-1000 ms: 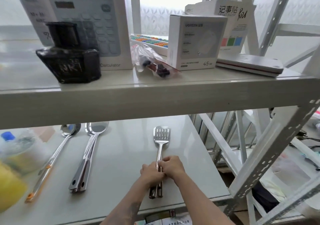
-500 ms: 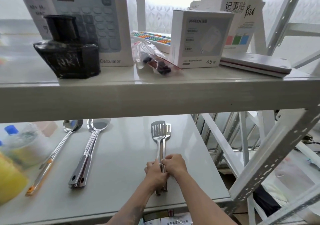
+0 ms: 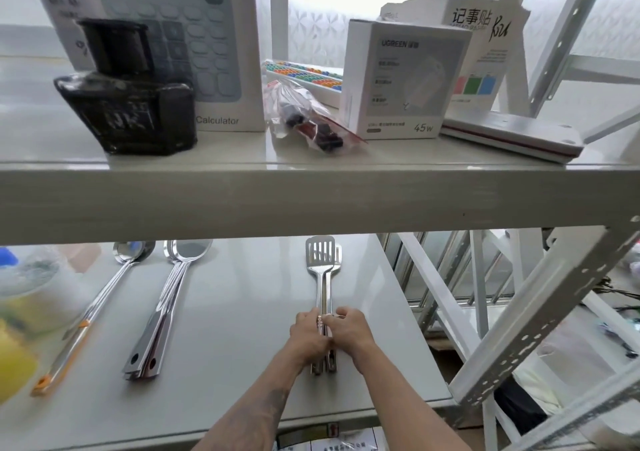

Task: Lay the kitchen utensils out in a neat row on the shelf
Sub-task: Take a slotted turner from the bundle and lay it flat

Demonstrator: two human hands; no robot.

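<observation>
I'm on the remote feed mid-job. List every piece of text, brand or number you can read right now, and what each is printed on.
"Calculator": white calculator box, upper shelf.
"UGREEN" and "45w": white charger box; its smaller lines are too small to read.
"记事贴" with a handwritten-style logo, unclear: sticky-note box; finer print is blurred.
Raised lettering on the black ink bottle: too blurred to read with certainty.
Labels below the lower shelf edge: unreadable.

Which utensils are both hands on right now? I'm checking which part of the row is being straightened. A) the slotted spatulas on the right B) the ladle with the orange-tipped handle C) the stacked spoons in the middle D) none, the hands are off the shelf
A: the left hand and right hand close together on the handles of the slotted spatulas, while the ladle and the spoons lie untouched to the left.
</observation>
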